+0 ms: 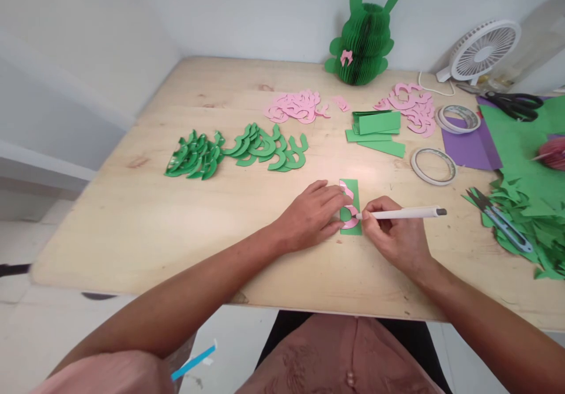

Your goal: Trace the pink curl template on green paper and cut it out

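Left hand flat, fingers spread and pressed on pink template, pinning it to green strip on wooden table; no closed grasp; right hand pinched around white pen, tip touching template's lower edge; strip lies at table's near-centre, between both hands; tape roll well apart, right; green cut-outs further left.

- worktop: pale wood, smooth, knotty
- green strip and pink template: matt paper
- pen: white plastic, slightly glossy
- snips: metal blades
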A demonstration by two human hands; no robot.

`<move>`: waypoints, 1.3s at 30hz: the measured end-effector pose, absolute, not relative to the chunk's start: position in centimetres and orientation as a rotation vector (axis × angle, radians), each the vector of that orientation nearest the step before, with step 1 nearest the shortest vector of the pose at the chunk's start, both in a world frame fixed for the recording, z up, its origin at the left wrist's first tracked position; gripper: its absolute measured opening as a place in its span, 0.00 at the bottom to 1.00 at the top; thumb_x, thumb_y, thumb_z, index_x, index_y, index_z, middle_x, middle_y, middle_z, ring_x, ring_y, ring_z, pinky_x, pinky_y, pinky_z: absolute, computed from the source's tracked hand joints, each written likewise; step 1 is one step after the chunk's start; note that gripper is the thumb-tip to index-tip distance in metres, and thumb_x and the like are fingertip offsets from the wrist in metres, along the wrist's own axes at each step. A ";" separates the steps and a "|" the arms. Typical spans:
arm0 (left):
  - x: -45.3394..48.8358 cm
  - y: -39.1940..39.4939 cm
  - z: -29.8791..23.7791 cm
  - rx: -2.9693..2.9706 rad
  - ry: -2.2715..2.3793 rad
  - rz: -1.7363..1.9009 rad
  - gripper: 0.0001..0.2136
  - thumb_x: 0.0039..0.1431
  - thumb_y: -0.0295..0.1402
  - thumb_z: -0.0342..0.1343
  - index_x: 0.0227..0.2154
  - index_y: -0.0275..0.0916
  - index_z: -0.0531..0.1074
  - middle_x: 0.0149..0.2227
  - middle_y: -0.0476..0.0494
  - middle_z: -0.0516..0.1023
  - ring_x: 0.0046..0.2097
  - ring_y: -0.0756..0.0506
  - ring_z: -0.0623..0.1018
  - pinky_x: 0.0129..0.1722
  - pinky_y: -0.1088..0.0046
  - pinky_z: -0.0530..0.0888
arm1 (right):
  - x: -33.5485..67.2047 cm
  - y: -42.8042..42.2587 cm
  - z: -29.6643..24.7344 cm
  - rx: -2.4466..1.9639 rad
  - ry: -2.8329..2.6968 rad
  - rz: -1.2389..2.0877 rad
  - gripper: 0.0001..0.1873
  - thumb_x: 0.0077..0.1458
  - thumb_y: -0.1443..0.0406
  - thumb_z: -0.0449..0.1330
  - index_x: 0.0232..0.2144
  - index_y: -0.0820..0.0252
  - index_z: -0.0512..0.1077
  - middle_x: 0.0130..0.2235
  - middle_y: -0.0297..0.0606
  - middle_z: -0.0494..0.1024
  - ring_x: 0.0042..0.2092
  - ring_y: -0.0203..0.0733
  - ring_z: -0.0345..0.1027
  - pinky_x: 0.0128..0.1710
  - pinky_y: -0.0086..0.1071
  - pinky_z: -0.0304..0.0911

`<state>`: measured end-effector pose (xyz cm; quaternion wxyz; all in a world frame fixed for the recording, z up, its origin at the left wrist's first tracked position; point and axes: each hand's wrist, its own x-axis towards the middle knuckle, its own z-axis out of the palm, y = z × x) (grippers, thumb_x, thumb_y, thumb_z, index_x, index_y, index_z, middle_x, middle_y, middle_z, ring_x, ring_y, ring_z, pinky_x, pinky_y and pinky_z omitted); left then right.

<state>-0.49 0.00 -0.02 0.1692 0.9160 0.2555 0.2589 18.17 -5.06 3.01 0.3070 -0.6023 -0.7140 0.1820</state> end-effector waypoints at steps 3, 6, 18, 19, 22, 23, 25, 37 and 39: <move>-0.5 0.0 -0.1 2.607 0.716 0.749 0.10 0.60 0.30 0.48 0.45 0.37 0.64 0.48 0.38 0.73 0.52 0.44 0.71 0.56 0.60 0.62 | 18.2 -5.1 3.0 -1.591 -1.889 0.494 0.08 0.53 0.65 0.54 0.24 0.60 0.67 0.17 0.28 0.63 0.17 0.30 0.51 0.17 0.26 0.48; -0.5 0.0 -0.1 2.602 0.719 0.756 0.10 0.60 0.30 0.47 0.45 0.37 0.64 0.47 0.38 0.73 0.52 0.44 0.71 0.55 0.60 0.63 | 18.1 -5.1 3.0 -1.595 -1.889 0.493 0.08 0.53 0.64 0.54 0.23 0.60 0.67 0.17 0.28 0.63 0.17 0.30 0.51 0.17 0.26 0.47; -0.5 0.0 -0.1 2.603 0.730 0.742 0.10 0.60 0.30 0.47 0.44 0.38 0.64 0.47 0.38 0.73 0.52 0.43 0.71 0.56 0.59 0.62 | 18.0 -5.1 3.0 -1.597 -1.889 0.495 0.08 0.53 0.64 0.54 0.23 0.60 0.66 0.16 0.27 0.62 0.17 0.30 0.52 0.17 0.26 0.48; -0.5 0.0 -0.1 2.605 0.728 0.742 0.10 0.60 0.30 0.48 0.45 0.38 0.64 0.48 0.38 0.73 0.52 0.43 0.71 0.56 0.59 0.62 | 18.0 -5.1 2.9 -1.598 -1.885 0.506 0.09 0.53 0.64 0.54 0.23 0.60 0.66 0.16 0.28 0.62 0.17 0.30 0.52 0.17 0.26 0.48; -0.5 0.0 -0.2 2.616 0.714 0.745 0.11 0.59 0.29 0.48 0.45 0.37 0.64 0.48 0.38 0.73 0.52 0.43 0.71 0.56 0.60 0.62 | 18.0 -5.1 3.0 -1.585 -1.878 0.536 0.09 0.53 0.64 0.54 0.23 0.60 0.66 0.17 0.28 0.62 0.17 0.30 0.52 0.17 0.26 0.48; -0.5 0.1 -0.2 2.618 0.709 0.747 0.11 0.59 0.29 0.48 0.45 0.37 0.64 0.47 0.38 0.73 0.52 0.44 0.71 0.56 0.60 0.62 | 18.0 -5.1 3.0 -1.579 -1.875 0.543 0.09 0.53 0.64 0.54 0.23 0.60 0.66 0.16 0.27 0.62 0.17 0.30 0.52 0.17 0.26 0.47; -0.5 0.1 -0.2 2.614 0.706 0.756 0.11 0.59 0.29 0.48 0.45 0.37 0.64 0.47 0.38 0.73 0.51 0.44 0.71 0.56 0.60 0.62 | 18.0 -5.1 3.2 -1.580 -1.857 0.554 0.09 0.53 0.64 0.54 0.23 0.60 0.66 0.16 0.27 0.61 0.17 0.30 0.51 0.16 0.26 0.47; -0.5 0.0 -0.1 2.615 0.707 0.750 0.11 0.59 0.29 0.48 0.45 0.37 0.64 0.48 0.38 0.72 0.52 0.43 0.71 0.55 0.59 0.63 | 17.8 -4.9 3.3 -1.584 -1.735 0.674 0.06 0.52 0.66 0.54 0.25 0.59 0.67 0.20 0.30 0.68 0.19 0.31 0.56 0.17 0.26 0.51; -0.5 0.1 -0.2 2.622 0.704 0.752 0.11 0.59 0.29 0.48 0.45 0.37 0.64 0.48 0.37 0.73 0.52 0.43 0.71 0.55 0.60 0.63 | 17.8 -4.9 3.2 -1.554 -1.702 0.759 0.06 0.53 0.65 0.54 0.25 0.59 0.67 0.22 0.32 0.70 0.21 0.32 0.59 0.18 0.26 0.53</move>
